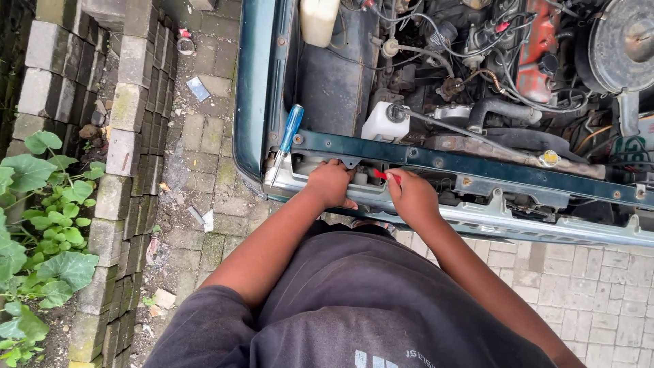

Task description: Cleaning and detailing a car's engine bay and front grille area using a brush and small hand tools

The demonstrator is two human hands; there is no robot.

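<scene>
Red-handled tool (pixel 380 175) sits pinched in the right hand (pixel 411 197) at the car's front panel (pixel 477 170). At nine o'clock from it the left hand (pixel 330 182) curls closed on the panel edge; a blue screwdriver (pixel 289 133) lies at ten o'clock

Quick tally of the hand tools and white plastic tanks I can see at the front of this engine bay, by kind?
Blue-handled screwdriver, lying on the front panel: 1
Red-handled tool, in the right hand: 1
White plastic tanks: 2
Total: 4
The left hand holds no tool that shows.
</scene>
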